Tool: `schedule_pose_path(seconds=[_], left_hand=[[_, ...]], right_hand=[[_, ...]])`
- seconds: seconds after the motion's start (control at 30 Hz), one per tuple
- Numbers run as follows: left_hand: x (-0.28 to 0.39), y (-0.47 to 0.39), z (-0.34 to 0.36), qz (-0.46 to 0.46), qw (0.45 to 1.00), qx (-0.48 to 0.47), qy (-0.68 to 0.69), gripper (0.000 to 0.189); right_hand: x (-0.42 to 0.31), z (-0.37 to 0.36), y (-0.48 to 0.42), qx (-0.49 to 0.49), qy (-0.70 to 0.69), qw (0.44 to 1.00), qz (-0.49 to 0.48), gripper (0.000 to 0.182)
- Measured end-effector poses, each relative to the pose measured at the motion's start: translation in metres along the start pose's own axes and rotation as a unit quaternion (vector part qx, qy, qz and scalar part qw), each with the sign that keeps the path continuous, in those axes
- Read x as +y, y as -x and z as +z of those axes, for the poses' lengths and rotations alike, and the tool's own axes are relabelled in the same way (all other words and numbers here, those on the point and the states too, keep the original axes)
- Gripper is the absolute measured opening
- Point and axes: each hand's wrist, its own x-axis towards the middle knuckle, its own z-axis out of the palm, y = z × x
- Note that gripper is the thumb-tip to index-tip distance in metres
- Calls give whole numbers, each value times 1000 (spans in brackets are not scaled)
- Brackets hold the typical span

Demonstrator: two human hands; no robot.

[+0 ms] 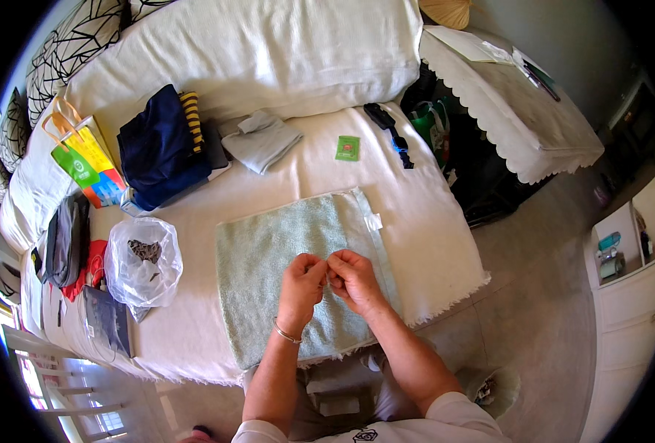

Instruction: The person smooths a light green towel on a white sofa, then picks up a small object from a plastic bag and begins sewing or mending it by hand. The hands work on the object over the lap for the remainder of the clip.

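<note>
Above a pale green towel (272,243) spread on the sofa's white cover, my left hand (304,285) and my right hand (354,277) meet at the fingertips. Both have thumb and fingers pinched together around something too small to make out. A metal bangle (287,331) circles my left wrist. To the left of the towel, a clear plastic bag (164,271) stands with its mouth open, dark brown dried pieces (145,251) inside. Beyond the towel lie a small green packet (347,148) and a folded grey cloth (261,141).
Dark blue folded clothes (158,149) and a colourful paper bag (92,160) are at the back left. A blue and black watch (399,145) lies near the sofa's right end. A cloth-covered table (527,111) stands beyond. On the floor at right is a waste bin (507,390).
</note>
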Motion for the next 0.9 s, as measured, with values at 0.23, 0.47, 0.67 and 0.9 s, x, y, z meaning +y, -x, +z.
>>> schedule_pose_path(seconds=[0.23,0.47,0.67,0.9], left_hand=[[-6,-6,1,31,998,27,-41,12],[-2,1,10,28,999,8,18,11],[-6,1,10,29,999,-5,31,11],[-8,-3,8,3,998,-8,65,13]], right_hand=[[0,-6,-2,-56,-25,998,-8,12],[3,-13,-8,-50,-77,996,13,15],[1,-7,-2,-42,-81,996,20,21],[3,-14,-8,-21,-6,999,-24,20]])
